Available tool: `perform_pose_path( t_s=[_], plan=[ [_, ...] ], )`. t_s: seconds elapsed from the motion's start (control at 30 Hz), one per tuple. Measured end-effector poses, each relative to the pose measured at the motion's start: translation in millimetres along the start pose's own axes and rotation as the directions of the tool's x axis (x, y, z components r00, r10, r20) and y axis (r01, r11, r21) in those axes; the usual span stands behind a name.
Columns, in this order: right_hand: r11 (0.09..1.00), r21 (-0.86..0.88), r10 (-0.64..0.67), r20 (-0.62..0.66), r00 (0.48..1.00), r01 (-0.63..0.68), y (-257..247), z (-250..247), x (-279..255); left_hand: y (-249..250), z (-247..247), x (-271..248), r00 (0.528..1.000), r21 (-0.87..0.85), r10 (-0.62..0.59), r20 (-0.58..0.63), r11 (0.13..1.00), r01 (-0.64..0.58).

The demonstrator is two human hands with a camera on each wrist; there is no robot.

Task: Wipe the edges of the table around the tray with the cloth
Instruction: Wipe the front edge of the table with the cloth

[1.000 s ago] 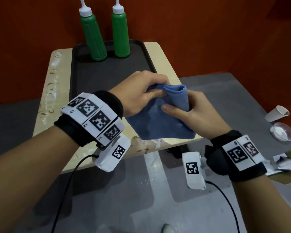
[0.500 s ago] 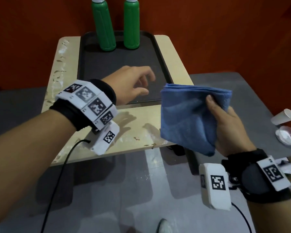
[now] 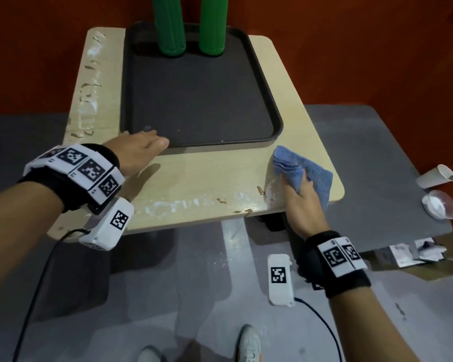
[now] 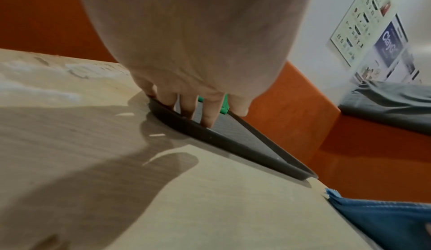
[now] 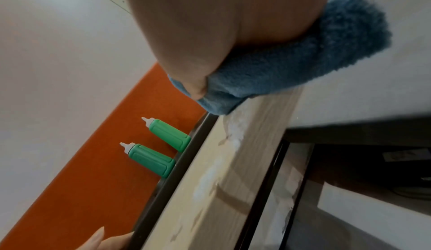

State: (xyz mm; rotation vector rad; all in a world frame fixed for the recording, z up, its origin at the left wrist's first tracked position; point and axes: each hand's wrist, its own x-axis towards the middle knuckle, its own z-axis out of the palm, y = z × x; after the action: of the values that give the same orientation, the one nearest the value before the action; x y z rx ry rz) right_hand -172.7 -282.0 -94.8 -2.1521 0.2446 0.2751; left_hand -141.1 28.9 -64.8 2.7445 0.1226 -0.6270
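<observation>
A dark tray (image 3: 194, 87) lies on the beige table (image 3: 194, 184), with two green bottles (image 3: 170, 24) standing at its far end. My right hand (image 3: 298, 194) grips the folded blue cloth (image 3: 317, 173) and presses it onto the table's near right corner, the thumb (image 5: 198, 88) pinching the cloth (image 5: 303, 66). My left hand (image 3: 139, 147) rests at the tray's near left corner, straight fingers (image 4: 207, 114) lying over the rim (image 4: 210, 136). White smears (image 3: 181, 203) and brown bits (image 3: 221, 201) run along the near edge; more white smears (image 3: 89, 100) mark the left edge.
A lower grey table (image 3: 364, 152) stands to the right, holding a tipped paper cup (image 3: 434, 176), a small bowl of white powder (image 3: 441, 205) and crumpled papers (image 3: 416, 250). An orange wall rises behind the table. My shoes (image 3: 249, 343) show on the floor below.
My left hand let go of the cloth and moved down to the tray's near left corner. My right hand carried the cloth to the right and down onto the table's near right corner.
</observation>
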Motion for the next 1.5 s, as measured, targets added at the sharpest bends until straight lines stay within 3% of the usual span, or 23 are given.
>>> perform_pose_path(
  t_s=[0.07,0.27,0.4,0.57,0.77,0.97,1.17,1.23,1.3,1.4,1.5],
  plan=[
    [0.998,0.021,0.058,-0.019,0.998,-0.057,-3.4,10.1,-5.1,-4.6,-0.8,4.2,0.999,0.027,-0.026,0.033,0.999,0.025],
    [0.997,0.062,0.044,-0.027,0.999,-0.042,-15.5,29.3,-20.6,5.7,-7.2,5.6,0.995,0.067,-0.079,0.056,0.995,0.075],
    [0.991,0.126,0.053,-0.006,0.999,-0.052,-25.2,43.0,-34.4,37.5,-3.9,0.1,0.999,0.058,0.012,0.047,0.998,-0.014],
    [0.975,0.195,0.095,0.056,0.994,-0.104,-25.2,42.8,-40.7,38.1,0.7,4.9,1.0,-0.04,0.022,0.02,0.999,-0.021],
    [0.908,0.413,0.123,-0.1,0.987,-0.071,-21.1,20.3,-29.1,36.9,4.0,4.4,0.998,0.036,0.051,0.048,0.998,-0.053],
    [0.916,0.371,0.175,-0.026,0.984,-0.153,-12.9,30.6,-34.0,44.5,5.4,3.1,0.999,0.06,0.037,0.025,0.997,-0.038],
    [0.871,0.488,0.121,-0.082,0.989,-0.066,-5.5,47.6,-36.3,41.2,8.9,2.9,0.999,0.046,0.044,0.013,0.998,-0.044],
    [0.77,0.636,0.141,-0.239,0.961,0.045,-3.4,58.7,-39.2,37.1,10.6,6.7,0.997,0.079,0.068,0.02,0.994,-0.069],
    [0.665,0.725,0.201,-0.403,0.893,0.178,-6.6,75.8,-45.6,33.0,10.7,10.8,0.997,0.106,0.076,0.022,0.991,-0.078],
    [0.55,0.797,0.336,-0.484,0.808,0.249,-12.3,105.1,-42.5,31.0,13.1,11.2,0.997,0.091,0.075,0.008,0.993,-0.076],
    [0.503,0.804,0.349,-0.525,0.776,0.317,-23.1,122.8,-43.6,30.8,15.0,16.5,0.997,0.067,0.076,0.005,0.995,-0.077]
  ],
)
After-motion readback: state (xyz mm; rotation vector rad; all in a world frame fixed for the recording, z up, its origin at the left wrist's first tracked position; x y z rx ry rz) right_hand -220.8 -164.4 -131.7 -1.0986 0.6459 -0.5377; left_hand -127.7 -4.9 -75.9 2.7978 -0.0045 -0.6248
